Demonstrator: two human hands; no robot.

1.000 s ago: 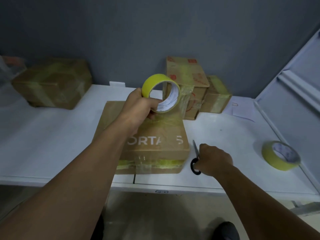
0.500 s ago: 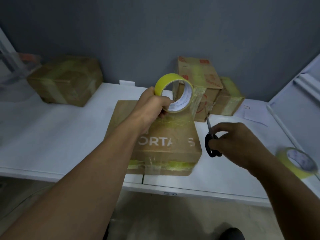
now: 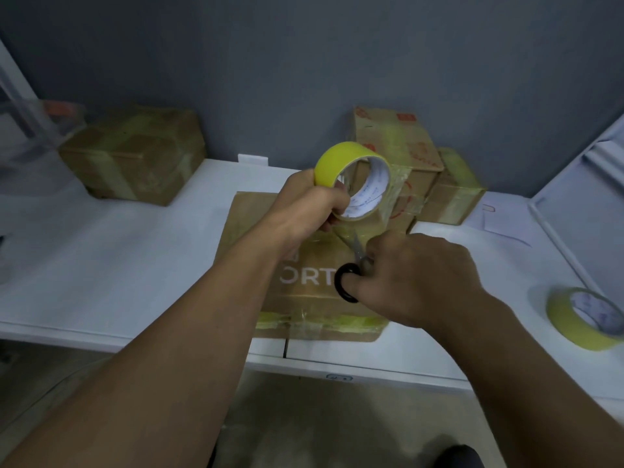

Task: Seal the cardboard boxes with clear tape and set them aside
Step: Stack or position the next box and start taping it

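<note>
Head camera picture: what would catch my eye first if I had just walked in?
Probably the yellow tape roll raised in the left hand above the cardboard box at the table's near edge. Just below it, the right hand grips black-handled scissors, blades pointing up at the clear strip hanging from the roll. A second tape roll lies far right on the white table.
</note>
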